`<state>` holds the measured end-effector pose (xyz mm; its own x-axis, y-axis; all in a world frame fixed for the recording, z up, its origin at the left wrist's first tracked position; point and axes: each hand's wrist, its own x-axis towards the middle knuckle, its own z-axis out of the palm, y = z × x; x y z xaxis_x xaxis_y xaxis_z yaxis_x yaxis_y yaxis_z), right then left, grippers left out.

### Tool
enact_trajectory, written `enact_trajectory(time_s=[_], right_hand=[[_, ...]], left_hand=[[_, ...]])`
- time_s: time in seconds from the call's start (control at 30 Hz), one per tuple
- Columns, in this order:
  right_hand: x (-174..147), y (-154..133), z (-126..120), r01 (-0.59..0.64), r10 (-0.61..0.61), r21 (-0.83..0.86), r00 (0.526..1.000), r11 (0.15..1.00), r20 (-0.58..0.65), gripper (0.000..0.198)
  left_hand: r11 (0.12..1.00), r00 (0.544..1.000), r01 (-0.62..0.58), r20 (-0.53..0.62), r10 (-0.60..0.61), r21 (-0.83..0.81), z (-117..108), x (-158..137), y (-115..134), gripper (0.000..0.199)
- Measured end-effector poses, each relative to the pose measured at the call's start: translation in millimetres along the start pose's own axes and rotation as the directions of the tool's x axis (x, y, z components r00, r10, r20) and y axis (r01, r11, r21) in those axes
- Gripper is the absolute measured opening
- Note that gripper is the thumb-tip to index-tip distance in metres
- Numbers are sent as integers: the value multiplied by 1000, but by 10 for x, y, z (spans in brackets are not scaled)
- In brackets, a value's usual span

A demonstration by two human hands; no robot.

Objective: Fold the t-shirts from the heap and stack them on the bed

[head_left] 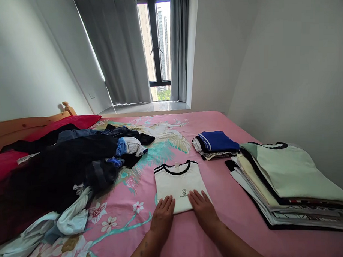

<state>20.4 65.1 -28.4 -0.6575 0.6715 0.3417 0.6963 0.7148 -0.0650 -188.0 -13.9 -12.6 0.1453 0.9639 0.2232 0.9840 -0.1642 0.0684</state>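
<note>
A white T-shirt (175, 185) with a black neckband and black shoulder stripes lies folded into a near-rectangle on the bed, its collar facing away from me. A small dark logo shows on its front. My left hand (163, 214) rests flat on the near left corner, fingers stretched out. On the near right part of the shirt, my right hand (202, 209) lies flat too, its fingertips beside the logo. Neither hand grips the cloth.
A pink flowered bedsheet (145, 232) covers the bed. Unfolded dark clothes (63, 166) are heaped on the left. To the right stand a tall stack of folded shirts (290, 177) and a smaller folded pile topped by blue cloth (220, 140). A wooden headboard (28, 124) borders the left.
</note>
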Motion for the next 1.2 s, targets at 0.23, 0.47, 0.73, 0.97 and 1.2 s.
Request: enact_trajectory(time_s=[0.23,0.47,0.73,0.97,1.2], right_hand=[[-690,499,-64,-160,162,-53,986,986,49,64],[-81,86,-279,-175,174,95,985,980,14,47],[495,146,-63,-407,365,69,873,911,324,60],[823,225,-174,-312,280,90,924,946,260,54],[914,491,118,-599,582,-66,739,798,338,64]], left_hand=[[996,996,82,21,-81,-29,-115,-454,-321,61],[985,993,80,-69,-91,-151,-295,48,-19,55],[902,898,423,173,-405,-82,-70,437,11,63],[929,933,355,97,-345,-106,-123,860,-125,52],[736,727,676,137,-673,26,133,948,-453,76]])
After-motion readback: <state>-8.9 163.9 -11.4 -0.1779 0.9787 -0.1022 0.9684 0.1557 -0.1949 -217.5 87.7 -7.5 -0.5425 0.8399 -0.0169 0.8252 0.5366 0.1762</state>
